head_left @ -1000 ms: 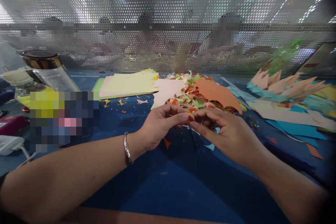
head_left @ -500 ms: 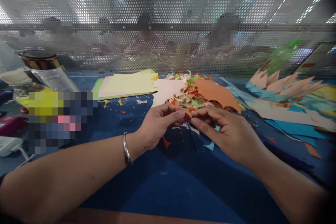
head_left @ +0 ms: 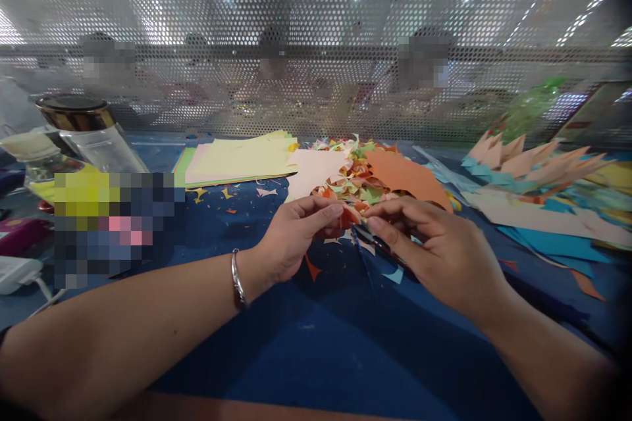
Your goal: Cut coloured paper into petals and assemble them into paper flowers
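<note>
Between the thumb and fingers of my left hand (head_left: pixel 301 230) is a small curved orange paper piece (head_left: pixel 350 216). My right hand (head_left: pixel 427 237) is closed in a pinch just right of that paper. A dark, slim object (head_left: pixel 364 233) shows beneath its fingertips, but I cannot make out what it is or whether it is gripped. Under both hands, a thin blue strip or stick (head_left: pixel 363 255) points down toward the tabletop. Beyond the fingers lies a heap of cut paper scraps (head_left: pixel 368 191), flanked by a pale pink sheet (head_left: pixel 316 168) and an orange sheet (head_left: pixel 407 174) with scalloped edges.
A stack of coloured paper (head_left: pixel 241 158) lies at the back left, near a clear jar (head_left: pixel 101 145). Folded peach-and-blue paper points (head_left: pixel 528 161) stand at the right. A perforated metal screen (head_left: pixel 316 99) closes off the back, with people behind it.
My right hand has drawn slightly right, away from the left fingers. More of the orange paper and the dark slim object now shows. The left hand has barely moved.
</note>
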Demonstrator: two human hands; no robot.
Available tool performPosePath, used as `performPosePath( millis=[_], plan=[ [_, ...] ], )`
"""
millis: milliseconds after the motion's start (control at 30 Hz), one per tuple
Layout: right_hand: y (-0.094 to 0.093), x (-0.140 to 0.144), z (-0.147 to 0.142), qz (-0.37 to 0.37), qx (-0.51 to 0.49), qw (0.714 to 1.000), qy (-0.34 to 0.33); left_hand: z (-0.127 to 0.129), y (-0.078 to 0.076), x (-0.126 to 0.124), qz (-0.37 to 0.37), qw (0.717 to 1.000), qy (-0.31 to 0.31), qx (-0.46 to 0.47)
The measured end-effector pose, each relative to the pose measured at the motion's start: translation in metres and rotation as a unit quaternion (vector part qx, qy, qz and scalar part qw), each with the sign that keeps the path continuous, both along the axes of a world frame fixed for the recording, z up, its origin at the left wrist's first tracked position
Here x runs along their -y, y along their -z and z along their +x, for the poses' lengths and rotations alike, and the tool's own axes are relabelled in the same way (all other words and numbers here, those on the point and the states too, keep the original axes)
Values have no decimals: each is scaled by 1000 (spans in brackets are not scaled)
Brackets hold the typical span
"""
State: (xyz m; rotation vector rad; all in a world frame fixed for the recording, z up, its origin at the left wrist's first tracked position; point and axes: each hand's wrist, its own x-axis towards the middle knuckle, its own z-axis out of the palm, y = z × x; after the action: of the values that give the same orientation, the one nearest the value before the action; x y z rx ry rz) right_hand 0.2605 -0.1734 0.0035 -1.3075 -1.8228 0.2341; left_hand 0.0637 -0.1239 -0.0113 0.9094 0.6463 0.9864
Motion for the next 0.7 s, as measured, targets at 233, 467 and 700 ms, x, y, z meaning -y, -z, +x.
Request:
performPosePath(
  millis=[233,467,700],
  plan=[
    [0,0,0,11,15,1000,-9,0,2,0,-3,1000,-6,18],
    [1,0,-1,-2,10,1000,-20,0,3,0,14,1000,0,7],
    [1,-1,-2,-24,-7,1000,-13,0,3,1,21,1000,0,3]
  ],
)
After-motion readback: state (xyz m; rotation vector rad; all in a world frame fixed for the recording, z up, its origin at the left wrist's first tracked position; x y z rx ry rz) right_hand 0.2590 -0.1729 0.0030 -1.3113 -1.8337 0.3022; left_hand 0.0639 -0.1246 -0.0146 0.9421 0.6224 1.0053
